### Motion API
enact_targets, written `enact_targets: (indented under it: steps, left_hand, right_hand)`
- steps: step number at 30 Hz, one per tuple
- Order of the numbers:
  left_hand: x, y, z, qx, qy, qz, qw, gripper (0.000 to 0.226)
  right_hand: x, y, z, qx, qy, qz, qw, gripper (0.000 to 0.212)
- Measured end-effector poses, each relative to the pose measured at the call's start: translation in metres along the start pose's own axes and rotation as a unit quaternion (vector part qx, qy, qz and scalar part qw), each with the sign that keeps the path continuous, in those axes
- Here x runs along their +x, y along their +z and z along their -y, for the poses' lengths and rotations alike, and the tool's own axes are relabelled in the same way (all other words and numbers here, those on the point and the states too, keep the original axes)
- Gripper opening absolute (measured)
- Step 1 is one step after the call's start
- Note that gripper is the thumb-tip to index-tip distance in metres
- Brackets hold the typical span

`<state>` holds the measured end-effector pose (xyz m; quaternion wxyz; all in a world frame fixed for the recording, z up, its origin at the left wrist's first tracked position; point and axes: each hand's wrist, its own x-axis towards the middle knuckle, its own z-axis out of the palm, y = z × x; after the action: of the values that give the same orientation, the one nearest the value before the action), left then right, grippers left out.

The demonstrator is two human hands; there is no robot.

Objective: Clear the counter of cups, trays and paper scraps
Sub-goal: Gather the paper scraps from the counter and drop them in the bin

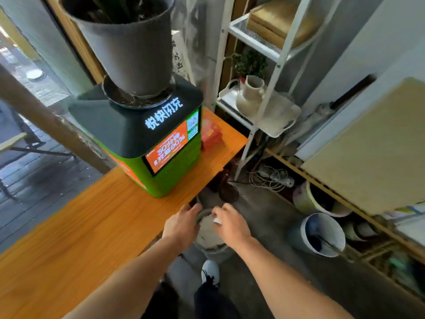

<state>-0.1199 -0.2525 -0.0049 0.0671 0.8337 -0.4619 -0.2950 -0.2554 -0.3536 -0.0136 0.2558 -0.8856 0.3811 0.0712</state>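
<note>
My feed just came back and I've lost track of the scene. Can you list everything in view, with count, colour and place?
Wooden counter: one, orange, left and centre.
Charging kiosk with screen: one, green and black, on the counter's far end.
Plastic plant pot: one, grey, on a saucer atop the kiosk.
Small box: one, red, on the counter behind the kiosk.
Metal shelf unit: one, white, past the counter's end.
Ceramic jug: one, cream, on a white tray on the shelf.
Waste bin: one, grey, on the floor below the hands.
Bucket: one, grey-blue, floor, right.
Paper scrap: one, white, in the right hand's grip.
Left hand: at the bin's rim.
Right hand: over the bin.
</note>
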Motion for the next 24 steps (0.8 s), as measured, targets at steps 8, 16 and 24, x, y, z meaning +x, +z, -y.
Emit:
enact_targets:
  steps: [8, 16, 24]
  left_hand:
    - [0.067, 0.057, -0.042, 0.028, -0.010, 0.028, 0.999, 0.035]
    - [0.152, 0.165, -0.016, 0.037, -0.049, 0.046, 0.997, 0.041]
    - [0.214, 0.290, 0.039, 0.034, -0.073, 0.053, 0.995, 0.043]
  right_hand:
    - [0.026, 0.023, -0.070, 0.038, 0.054, 0.002, 0.998, 0.017]
    - [0.079, 0.116, -0.130, 0.088, 0.111, 0.028, 0.989, 0.019]
    - [0.122, 0.241, -0.182, 0.095, 0.135, 0.068, 0.984, 0.024]
